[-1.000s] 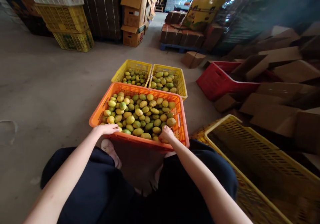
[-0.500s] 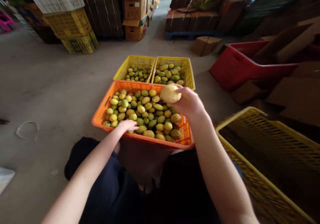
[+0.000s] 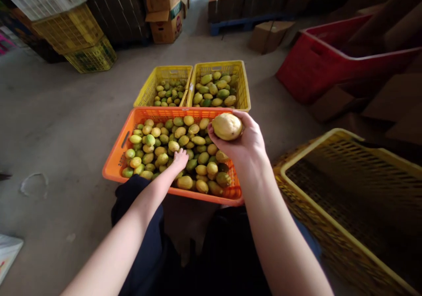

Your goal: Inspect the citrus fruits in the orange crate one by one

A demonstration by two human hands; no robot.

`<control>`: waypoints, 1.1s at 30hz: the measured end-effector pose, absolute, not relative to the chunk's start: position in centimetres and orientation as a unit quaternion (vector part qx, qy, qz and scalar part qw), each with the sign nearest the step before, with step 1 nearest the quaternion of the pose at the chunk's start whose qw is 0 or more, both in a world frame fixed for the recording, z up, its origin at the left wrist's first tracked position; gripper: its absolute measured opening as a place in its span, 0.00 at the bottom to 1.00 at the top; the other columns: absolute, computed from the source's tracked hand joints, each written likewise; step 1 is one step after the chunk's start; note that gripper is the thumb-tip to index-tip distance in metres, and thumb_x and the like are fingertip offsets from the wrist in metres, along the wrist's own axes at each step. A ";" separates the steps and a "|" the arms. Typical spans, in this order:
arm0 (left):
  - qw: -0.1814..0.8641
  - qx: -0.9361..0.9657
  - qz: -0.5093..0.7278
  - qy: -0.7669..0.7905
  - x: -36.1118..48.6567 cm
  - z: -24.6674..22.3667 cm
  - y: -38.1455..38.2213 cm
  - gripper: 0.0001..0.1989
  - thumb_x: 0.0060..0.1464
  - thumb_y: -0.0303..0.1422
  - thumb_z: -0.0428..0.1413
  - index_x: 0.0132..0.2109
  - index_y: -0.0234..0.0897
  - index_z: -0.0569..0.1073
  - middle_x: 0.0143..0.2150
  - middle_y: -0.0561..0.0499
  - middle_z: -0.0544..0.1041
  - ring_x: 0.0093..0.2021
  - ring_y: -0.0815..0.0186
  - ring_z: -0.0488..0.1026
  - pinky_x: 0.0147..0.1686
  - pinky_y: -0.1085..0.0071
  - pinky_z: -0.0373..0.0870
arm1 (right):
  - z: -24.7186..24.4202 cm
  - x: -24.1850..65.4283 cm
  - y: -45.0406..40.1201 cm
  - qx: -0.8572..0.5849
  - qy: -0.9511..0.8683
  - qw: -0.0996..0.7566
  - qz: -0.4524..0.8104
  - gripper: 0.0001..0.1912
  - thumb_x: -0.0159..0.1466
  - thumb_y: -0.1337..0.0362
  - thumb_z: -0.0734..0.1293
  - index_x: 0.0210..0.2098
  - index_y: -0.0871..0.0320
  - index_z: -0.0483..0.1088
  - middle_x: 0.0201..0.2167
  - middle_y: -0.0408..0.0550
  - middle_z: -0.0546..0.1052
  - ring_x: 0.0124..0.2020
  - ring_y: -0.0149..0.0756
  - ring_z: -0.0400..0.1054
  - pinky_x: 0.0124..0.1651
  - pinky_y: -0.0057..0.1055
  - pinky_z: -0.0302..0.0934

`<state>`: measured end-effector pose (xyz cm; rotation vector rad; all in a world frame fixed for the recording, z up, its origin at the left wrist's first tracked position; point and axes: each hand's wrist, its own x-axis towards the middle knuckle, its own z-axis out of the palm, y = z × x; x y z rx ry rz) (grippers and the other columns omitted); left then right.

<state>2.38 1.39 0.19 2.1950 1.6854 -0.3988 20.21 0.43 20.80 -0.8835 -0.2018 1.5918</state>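
Note:
My right hand (image 3: 245, 140) holds a large pale-yellow lemon (image 3: 227, 126), its fingers curled round the fruit above the right side of an orange plastic crate (image 3: 115, 159). Inside the crate lie many yellow and green lemons (image 3: 201, 158). Reaching over the crate's near edge, my left hand (image 3: 180, 158) rests among these fruits near the middle. Its fingers point forward, slightly apart, touching the lemons; the fingertips are partly hidden.
Two yellow crates, one at left (image 3: 145, 87) and one at right (image 3: 246, 85), hold more lemons behind the orange crate. A yellow crate (image 3: 316, 208) stands to my right. Beyond are a red bin (image 3: 306, 67), cardboard boxes (image 3: 166, 27) and stacked crates (image 3: 70, 30).
My right hand has turned palm up under the lemon it holds. My left hand has moved forward and right, deeper over the fruit. The view has shifted slightly.

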 end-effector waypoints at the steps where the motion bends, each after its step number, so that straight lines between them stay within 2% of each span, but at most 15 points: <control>1: 0.164 0.776 -0.150 0.590 2.3 0.1 1.8 0.20 0.55 0.21 0.49 0.54 0.35 0.71 0.59 0.35 0.68 0.64 0.46 0.57 0.58 0.51 0.59 | 20.6 20.4 0.4 -0.384 -0.078 0.603 0.695 0.10 0.51 0.64 0.68 0.30 0.51 0.62 0.28 0.39 0.72 0.34 0.36 0.69 0.35 0.36 0.70; 4: 0.138 0.779 -0.170 0.588 1.5 0.0 2.6 0.23 0.54 0.22 0.50 0.57 0.35 0.69 0.60 0.35 0.67 0.65 0.48 0.55 0.58 0.54 0.58 | 20.1 21.0 0.4 -0.389 -0.020 0.599 0.700 0.11 0.50 0.64 0.68 0.31 0.51 0.62 0.28 0.38 0.72 0.35 0.36 0.69 0.35 0.35 0.70; 10: 0.107 0.759 -0.193 0.612 0.6 0.1 3.4 0.29 0.50 0.22 0.54 0.61 0.35 0.64 0.61 0.35 0.65 0.63 0.48 0.57 0.61 0.53 0.52 | 20.5 21.3 -0.1 -0.402 0.019 0.593 0.697 0.10 0.52 0.66 0.68 0.32 0.52 0.63 0.30 0.39 0.72 0.34 0.34 0.68 0.35 0.34 0.70; 13: 0.124 0.748 -0.194 0.623 0.6 0.1 3.8 0.33 0.48 0.22 0.57 0.63 0.31 0.61 0.60 0.33 0.66 0.62 0.48 0.61 0.58 0.56 0.56 | 20.5 21.1 -0.3 -0.407 0.013 0.583 0.703 0.09 0.52 0.66 0.68 0.31 0.53 0.63 0.30 0.39 0.72 0.34 0.34 0.68 0.35 0.34 0.70; 15: 0.140 0.740 -0.189 0.630 0.4 0.3 4.2 0.34 0.48 0.26 0.57 0.63 0.30 0.59 0.59 0.33 0.68 0.59 0.49 0.64 0.55 0.59 0.61 | 20.2 21.1 -0.4 -0.408 0.000 0.578 0.707 0.09 0.52 0.66 0.68 0.31 0.53 0.63 0.30 0.40 0.72 0.34 0.34 0.68 0.35 0.35 0.70; 18: 0.146 0.738 -0.165 0.638 0.2 0.6 4.5 0.27 0.54 0.35 0.54 0.60 0.30 0.62 0.58 0.33 0.68 0.56 0.48 0.67 0.53 0.58 0.63 | 20.0 20.9 -0.3 -0.413 0.004 0.572 0.708 0.08 0.52 0.65 0.67 0.30 0.54 0.64 0.30 0.41 0.73 0.34 0.35 0.68 0.34 0.35 0.70; 21: 0.136 0.758 -0.139 0.623 1.0 0.4 3.8 0.23 0.56 0.33 0.52 0.58 0.31 0.65 0.62 0.34 0.64 0.62 0.47 0.60 0.61 0.52 0.52 | 20.2 20.6 -0.2 -0.413 0.028 0.571 0.709 0.07 0.52 0.67 0.67 0.30 0.54 0.65 0.30 0.41 0.73 0.34 0.34 0.68 0.35 0.34 0.69; 24: 0.160 0.791 -0.136 0.575 2.9 -0.7 2.1 0.27 0.49 0.32 0.60 0.57 0.36 0.67 0.63 0.40 0.65 0.65 0.50 0.55 0.66 0.55 0.41 | 20.4 20.2 -0.2 -0.410 0.039 0.572 0.710 0.06 0.51 0.68 0.68 0.29 0.55 0.66 0.29 0.40 0.73 0.35 0.34 0.68 0.36 0.34 0.69; 27: 0.189 0.791 -0.142 0.565 4.4 -2.0 0.4 0.31 0.43 0.30 0.65 0.56 0.33 0.68 0.60 0.37 0.67 0.62 0.50 0.58 0.64 0.56 0.46 | 20.3 20.2 -0.2 -0.409 0.051 0.573 0.708 0.06 0.51 0.67 0.68 0.28 0.55 0.66 0.28 0.40 0.72 0.34 0.35 0.68 0.36 0.35 0.69; 30: 0.215 0.770 -0.135 0.585 4.8 -2.6 -0.4 0.28 0.41 0.26 0.66 0.51 0.33 0.71 0.59 0.35 0.68 0.60 0.48 0.61 0.59 0.56 0.54 | 19.8 20.3 -0.2 -0.390 0.029 0.578 0.717 0.06 0.51 0.67 0.68 0.28 0.55 0.66 0.28 0.40 0.72 0.34 0.35 0.68 0.36 0.35 0.69; 33: 0.252 0.743 -0.101 0.612 4.7 -2.1 -0.4 0.27 0.38 0.23 0.67 0.48 0.35 0.72 0.54 0.38 0.73 0.59 0.47 0.64 0.58 0.56 0.55 | 19.5 20.3 0.1 -0.382 -0.005 0.591 0.710 0.07 0.50 0.66 0.70 0.27 0.54 0.66 0.26 0.39 0.72 0.33 0.35 0.68 0.35 0.35 0.69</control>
